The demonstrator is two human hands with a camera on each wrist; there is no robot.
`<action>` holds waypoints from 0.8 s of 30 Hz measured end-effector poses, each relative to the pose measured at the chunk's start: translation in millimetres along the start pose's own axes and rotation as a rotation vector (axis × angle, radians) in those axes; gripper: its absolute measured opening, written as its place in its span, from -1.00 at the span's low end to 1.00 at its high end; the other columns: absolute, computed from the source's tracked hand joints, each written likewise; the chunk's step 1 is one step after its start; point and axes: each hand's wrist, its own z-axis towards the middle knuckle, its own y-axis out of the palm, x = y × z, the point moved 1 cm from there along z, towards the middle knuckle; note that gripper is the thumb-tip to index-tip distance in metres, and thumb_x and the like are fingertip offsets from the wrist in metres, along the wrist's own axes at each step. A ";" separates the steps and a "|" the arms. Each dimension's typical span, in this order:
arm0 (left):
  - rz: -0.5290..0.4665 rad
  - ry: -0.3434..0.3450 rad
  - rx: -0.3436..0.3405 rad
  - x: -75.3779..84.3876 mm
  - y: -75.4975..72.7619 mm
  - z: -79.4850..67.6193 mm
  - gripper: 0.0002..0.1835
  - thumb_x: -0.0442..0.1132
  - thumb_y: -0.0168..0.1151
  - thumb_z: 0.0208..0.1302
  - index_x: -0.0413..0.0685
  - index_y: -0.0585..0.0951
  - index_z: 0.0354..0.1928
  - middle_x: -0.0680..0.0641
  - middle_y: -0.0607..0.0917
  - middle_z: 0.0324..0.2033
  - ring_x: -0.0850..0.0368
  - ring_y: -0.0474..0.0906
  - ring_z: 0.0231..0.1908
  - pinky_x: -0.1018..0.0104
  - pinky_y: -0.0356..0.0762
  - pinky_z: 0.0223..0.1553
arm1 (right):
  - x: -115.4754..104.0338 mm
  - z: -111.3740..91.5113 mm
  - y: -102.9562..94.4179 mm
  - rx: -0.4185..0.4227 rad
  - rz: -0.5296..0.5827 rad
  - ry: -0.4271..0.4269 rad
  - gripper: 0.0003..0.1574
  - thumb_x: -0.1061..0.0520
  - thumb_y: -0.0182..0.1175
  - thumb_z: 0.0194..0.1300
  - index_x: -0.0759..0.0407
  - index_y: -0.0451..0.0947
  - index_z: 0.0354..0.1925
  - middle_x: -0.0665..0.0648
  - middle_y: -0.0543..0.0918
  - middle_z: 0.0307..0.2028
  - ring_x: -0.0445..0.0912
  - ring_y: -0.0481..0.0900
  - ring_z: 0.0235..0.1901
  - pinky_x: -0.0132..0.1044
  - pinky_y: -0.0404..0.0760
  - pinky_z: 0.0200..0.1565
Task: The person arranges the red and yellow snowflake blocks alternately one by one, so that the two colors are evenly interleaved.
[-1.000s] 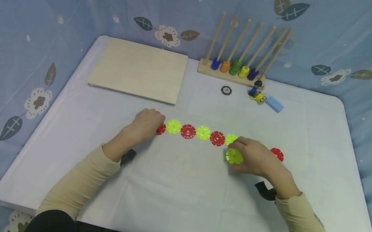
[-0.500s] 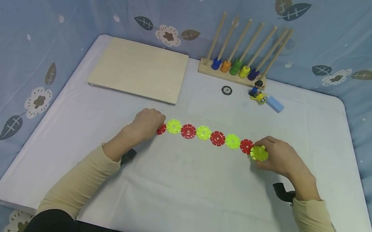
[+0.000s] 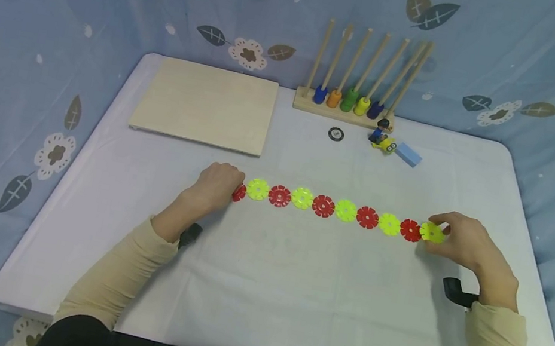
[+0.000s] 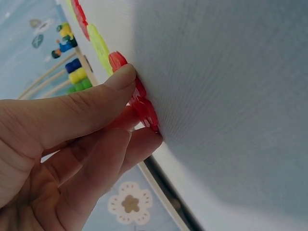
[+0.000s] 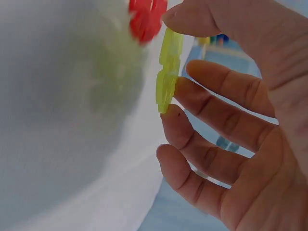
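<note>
A row of flower-shaped plastic discs, alternating red and yellow-green, lies across the white table; a red disc (image 3: 323, 206) marks its middle. At the left end, my left hand (image 3: 213, 188) pinches the last red disc (image 4: 144, 110) between thumb and fingers, its fingertips low by the cloth. My right hand (image 3: 468, 244) is at the right end, pinching a yellow-green disc (image 5: 168, 70) edgewise between thumb and fingertips. In the head view this disc overlaps the edge of the neighbouring red disc (image 3: 410, 230). The right hand's lower fingers hang loosely curled below the disc.
Behind the row lie a pale wooden board (image 3: 206, 104) and a peg stand (image 3: 344, 111) with coloured beads. A black ring-like disc (image 3: 335, 134), a small figure (image 3: 379, 130), a yellow toy (image 3: 386, 145) and a blue block (image 3: 408, 154) sit near the stand.
My right hand has moved rightward along the row, carrying the yellow-green disc to the right end. Discs that it covered earlier now show. My left hand has stayed in place.
</note>
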 end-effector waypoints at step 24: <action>0.008 -0.009 0.032 -2.6 -1.0 0.7 -0.85 -0.54 0.19 0.11 -0.17 0.59 -0.48 -0.09 0.57 -0.56 0.11 0.34 -0.52 0.27 0.39 -0.53 | 17.7 3.5 6.5 -0.062 0.106 0.096 -0.27 0.02 0.38 0.07 0.27 0.44 0.18 0.43 0.52 0.07 0.29 0.46 -0.02 0.04 0.64 -0.17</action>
